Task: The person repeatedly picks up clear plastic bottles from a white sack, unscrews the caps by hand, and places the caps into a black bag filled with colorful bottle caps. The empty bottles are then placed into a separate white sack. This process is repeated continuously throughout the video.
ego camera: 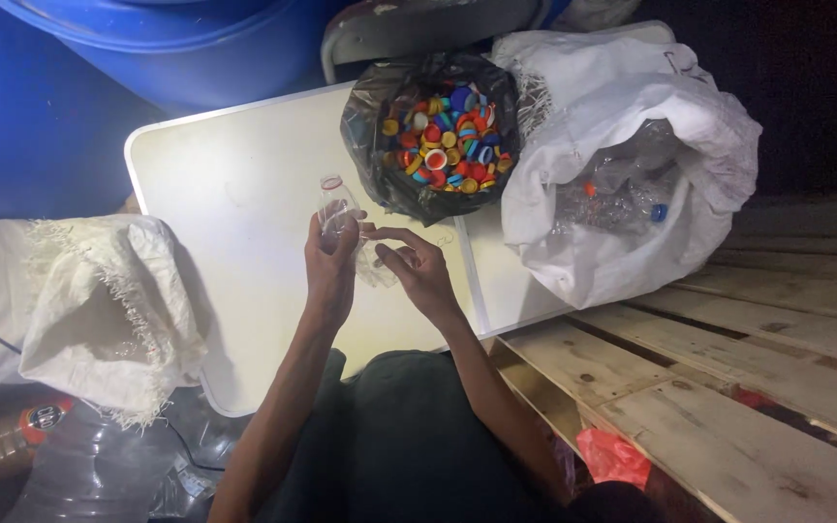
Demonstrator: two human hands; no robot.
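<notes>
Left hand (329,260) wrapped around clear bottle (338,208), neck up over worktop (234,194); right hand (417,263) half-open, fingers picking at its base. Cap bag (438,131) within reach.

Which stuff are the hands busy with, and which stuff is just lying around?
In use:
- clear crumpled plastic bottle, held in left hand
- right hand, touching the bottle
- black plastic bag of coloured bottle caps
- white woven sack of clear bottles

Lying about:
- blue plastic barrel
- red plastic scrap
- wooden pallet
</notes>
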